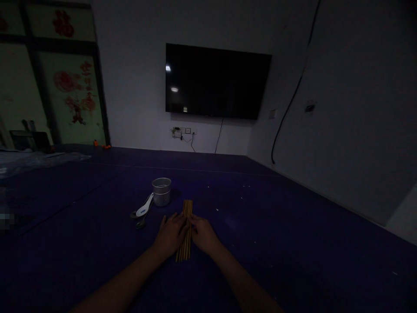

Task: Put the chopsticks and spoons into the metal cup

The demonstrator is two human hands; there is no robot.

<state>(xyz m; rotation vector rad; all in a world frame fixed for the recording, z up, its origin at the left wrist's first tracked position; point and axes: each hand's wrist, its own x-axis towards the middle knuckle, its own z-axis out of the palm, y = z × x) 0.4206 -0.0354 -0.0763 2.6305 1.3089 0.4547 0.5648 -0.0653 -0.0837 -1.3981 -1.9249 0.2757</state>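
A bundle of several wooden chopsticks (pixel 188 207) lies lengthwise on the dark blue surface, its near ends slightly fanned. From the left, my left hand (pixel 170 234) is closed against the bundle, with its fingers over the upper middle. On the other side my right hand (pixel 203 234) presses its curled fingers to the right edge. Beyond my left hand stands an upright metal cup (pixel 162 193). Beside the cup lies a white spoon (pixel 145 207) with a small blue mark, and darker metal spoons (pixel 140 224) lie partly under it.
The broad blue surface (pixel 247 269) carries small white scraps (pixel 217 210). Clear plastic sheeting (pixel 35 161) lies at the far left, near small orange objects (pixel 106 147). A television (pixel 216 82) hangs on the back wall, and a black cable (pixel 293 98) runs down the right wall.
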